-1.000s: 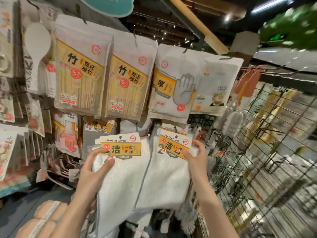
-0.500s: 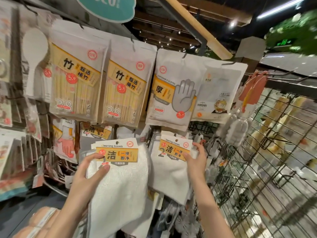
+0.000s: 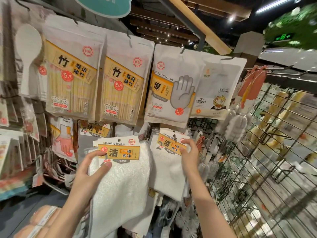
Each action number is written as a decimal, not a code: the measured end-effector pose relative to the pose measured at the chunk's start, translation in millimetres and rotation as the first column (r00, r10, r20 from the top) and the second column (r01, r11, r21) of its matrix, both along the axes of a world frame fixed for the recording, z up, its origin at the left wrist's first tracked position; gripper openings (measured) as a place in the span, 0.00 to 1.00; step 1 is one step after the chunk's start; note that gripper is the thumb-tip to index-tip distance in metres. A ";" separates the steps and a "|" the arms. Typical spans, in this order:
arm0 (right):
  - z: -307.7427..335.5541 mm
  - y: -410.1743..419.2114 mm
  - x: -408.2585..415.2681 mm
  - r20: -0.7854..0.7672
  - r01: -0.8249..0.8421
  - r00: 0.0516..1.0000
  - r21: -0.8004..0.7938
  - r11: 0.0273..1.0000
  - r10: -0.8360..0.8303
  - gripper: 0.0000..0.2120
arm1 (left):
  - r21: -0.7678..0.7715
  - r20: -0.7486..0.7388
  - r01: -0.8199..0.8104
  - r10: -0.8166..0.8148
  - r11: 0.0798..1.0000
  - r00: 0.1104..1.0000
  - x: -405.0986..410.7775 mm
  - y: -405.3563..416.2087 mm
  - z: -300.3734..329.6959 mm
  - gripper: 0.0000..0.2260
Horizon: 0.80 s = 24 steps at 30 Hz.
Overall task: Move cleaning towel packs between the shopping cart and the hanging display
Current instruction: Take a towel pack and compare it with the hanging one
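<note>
Two white cleaning towel packs with yellow header cards are in front of the hanging display. My left hand (image 3: 91, 170) grips the left towel pack (image 3: 123, 182) at its upper left corner, thumb across the front. My right hand (image 3: 189, 156) pinches the header card of the right towel pack (image 3: 169, 172), which hangs at a display hook (image 3: 174, 135) through its card hole. The left pack's card hole (image 3: 119, 140) is free of any hook. The shopping cart is out of view.
Bamboo chopstick packs (image 3: 72, 79) and a disposable glove pack (image 3: 171, 90) hang on the row above. More glove packs (image 3: 64, 136) hang to the left. A black wire grid panel (image 3: 267, 162) with hooks runs along the right. Orange sponges (image 3: 39, 220) lie at the bottom left.
Both hands rose and spread the two packs apart. The right pack moved up and back toward the display until its card hole reached the hook. The left pack came nearer to me.
</note>
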State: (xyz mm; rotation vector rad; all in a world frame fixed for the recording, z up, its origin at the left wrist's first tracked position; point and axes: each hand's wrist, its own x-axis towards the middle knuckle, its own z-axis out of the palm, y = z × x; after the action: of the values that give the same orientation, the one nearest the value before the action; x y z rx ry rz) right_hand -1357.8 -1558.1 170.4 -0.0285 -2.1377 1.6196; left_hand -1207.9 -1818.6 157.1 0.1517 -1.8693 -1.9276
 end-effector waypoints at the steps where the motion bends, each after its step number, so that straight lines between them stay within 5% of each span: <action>1: -1.7 0.3 -5.6 0.011 0.003 1.000 0.015 1.000 -0.003 0.11 | -0.006 0.007 0.001 -0.001 1.000 1.000 0.5 0.5 0.2 0.12; 16: 7.3 8.9 0.8 0.149 -0.133 0.983 0.193 0.972 0.105 0.23 | 0.023 0.011 0.049 -0.049 0.999 0.999 7.5 2.4 6.2 0.13; 24: 18.1 -10.7 54.9 0.055 -0.209 0.978 0.263 0.942 0.202 0.08 | 0.026 -0.032 0.100 -0.099 0.995 0.995 15.0 12.5 12.7 0.16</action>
State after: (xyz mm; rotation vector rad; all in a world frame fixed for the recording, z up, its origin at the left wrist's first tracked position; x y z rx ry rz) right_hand -1302.9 -1568.8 188.5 0.2675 -2.4311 1.4284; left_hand -1192.9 -1806.1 169.8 0.0380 -1.8627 -2.0109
